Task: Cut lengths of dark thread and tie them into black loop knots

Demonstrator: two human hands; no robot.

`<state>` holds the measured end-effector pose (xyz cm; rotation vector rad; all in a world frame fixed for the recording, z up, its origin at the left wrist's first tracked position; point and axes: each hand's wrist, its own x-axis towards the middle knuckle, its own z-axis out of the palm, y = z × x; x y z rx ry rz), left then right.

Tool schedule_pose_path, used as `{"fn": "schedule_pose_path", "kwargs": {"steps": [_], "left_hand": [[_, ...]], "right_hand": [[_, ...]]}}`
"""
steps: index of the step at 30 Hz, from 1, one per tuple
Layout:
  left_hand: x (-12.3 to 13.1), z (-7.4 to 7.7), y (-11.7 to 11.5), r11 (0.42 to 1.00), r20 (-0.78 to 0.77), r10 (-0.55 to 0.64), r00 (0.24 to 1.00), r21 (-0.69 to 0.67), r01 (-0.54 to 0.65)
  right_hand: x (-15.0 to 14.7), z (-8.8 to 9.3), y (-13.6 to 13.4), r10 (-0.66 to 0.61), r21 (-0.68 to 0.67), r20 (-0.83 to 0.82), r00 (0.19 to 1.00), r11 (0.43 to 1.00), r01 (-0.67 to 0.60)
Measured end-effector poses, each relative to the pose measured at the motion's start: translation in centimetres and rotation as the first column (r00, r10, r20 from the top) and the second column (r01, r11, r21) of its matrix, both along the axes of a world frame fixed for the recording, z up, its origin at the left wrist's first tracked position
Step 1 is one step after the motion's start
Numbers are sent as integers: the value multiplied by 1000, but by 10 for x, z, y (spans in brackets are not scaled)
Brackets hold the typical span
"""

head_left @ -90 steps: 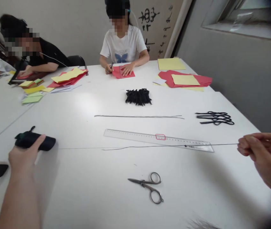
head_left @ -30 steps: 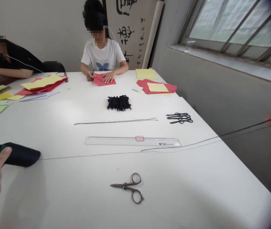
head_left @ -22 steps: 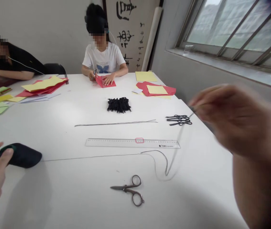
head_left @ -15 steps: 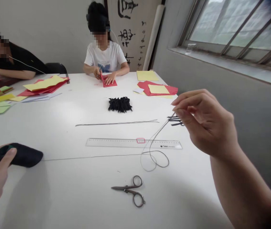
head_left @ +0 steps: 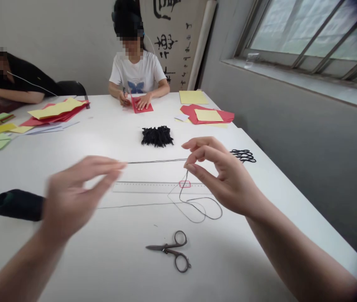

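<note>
My right hand point(head_left: 219, 174) pinches the end of a dark thread point(head_left: 181, 193), which hangs down and loops on the white table. My left hand point(head_left: 80, 195), blurred, is over the ruler's left side with thumb and fingertips close together; whether anything is between them is too small to tell. A dark spool point(head_left: 16, 204) lies at the left, partly behind my left hand, and the thread runs from its side to the loops. Beneath both hands lies a clear ruler point(head_left: 153, 188). Two straight cords point(head_left: 156, 161) lie beyond it. Scissors point(head_left: 167, 249) rest open in front.
A black bundle of cords point(head_left: 157, 136) sits mid-table, and looped black cords point(head_left: 243, 155) lie right of my right hand. Red and yellow papers point(head_left: 58, 110) are at the back left, more point(head_left: 208, 115) at the back right. Two people sit across; one handles red paper point(head_left: 142, 105).
My left hand has let go of the spool and moved right and up. My right hand has moved left with the thread end, uncovering the looped cords.
</note>
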<state>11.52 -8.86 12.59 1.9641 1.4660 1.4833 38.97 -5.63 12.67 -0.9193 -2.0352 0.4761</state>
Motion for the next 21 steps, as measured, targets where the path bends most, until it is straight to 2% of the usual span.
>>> {"fn": "schedule_pose_path", "kwargs": {"steps": [1, 3, 4, 6, 10, 12, 15, 18, 19, 21], "left_hand": [[22, -1, 11, 986, -63, -164, 984, -37, 162], [59, -4, 29, 903, -16, -392, 920, -196, 382], [73, -5, 34, 850, 54, -466, 883, -251, 464], [89, -6, 40, 755, 203, -520, 830, -345, 558], [88, -8, 44, 670, 300, -493, 817, -468, 576], [81, -9, 48, 608, 324, -495, 806, -534, 588], [73, -12, 53, 476, 382, -493, 782, -634, 610], [68, -21, 58, 400, 391, -496, 775, -690, 603], [67, -24, 59, 382, 391, -501, 772, -701, 602], [66, -31, 61, 344, 404, -505, 763, -716, 607]], "right_hand": [[-2, 0, -1, 19, -38, -17, 1000, 999, -19], [-5, -2, -2, 47, -103, -51, 998, 993, -52], [-7, -3, -3, 55, -126, -72, 996, 990, -64], [-8, -7, -1, 55, -170, -119, 991, 983, -75], [-8, -13, 8, -22, -290, -257, 966, 955, -56], [-2, -12, 16, -110, -380, -399, 910, 923, -55], [15, -2, 30, -288, -518, -645, 708, 846, -128], [41, 13, 43, -442, -563, -752, 490, 816, -129], [52, 17, 47, -462, -558, -764, 450, 824, -101], [74, 21, 56, -466, -524, -776, 424, 852, -23]]}}
